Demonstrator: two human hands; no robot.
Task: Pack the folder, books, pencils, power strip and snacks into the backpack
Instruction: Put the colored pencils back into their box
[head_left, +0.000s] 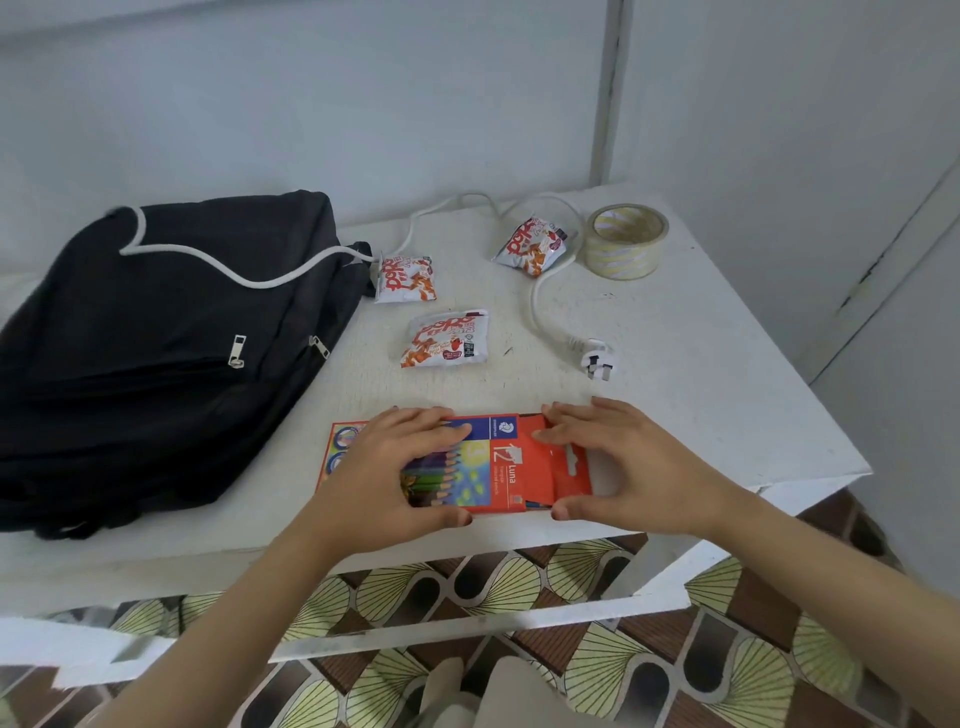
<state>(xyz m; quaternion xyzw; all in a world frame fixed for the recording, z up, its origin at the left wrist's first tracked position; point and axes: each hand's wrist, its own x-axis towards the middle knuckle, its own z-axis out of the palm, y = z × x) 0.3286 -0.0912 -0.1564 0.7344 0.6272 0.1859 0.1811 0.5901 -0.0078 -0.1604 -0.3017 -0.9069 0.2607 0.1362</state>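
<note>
A red box of coloured pencils (498, 467) lies near the table's front edge. My left hand (395, 467) grips its left part, fingers over the far edge and thumb on the near edge. My right hand (618, 462) pinches the box's flap end on the right. Under the box lies a flat orange-edged item (340, 441), mostly hidden. The black backpack (156, 343) lies flat at the left, zips closed. Three snack packets (405, 278) (447, 340) (532, 244) lie in the table's middle and back. The power strip's white cord (537, 306) loops to a plug (595, 358); the strip itself is hidden.
A roll of clear tape (623, 241) stands at the back right of the white table (701, 389). The cord runs across the backpack's top. Walls close in behind and to the right. A patterned floor shows below the table's front edge.
</note>
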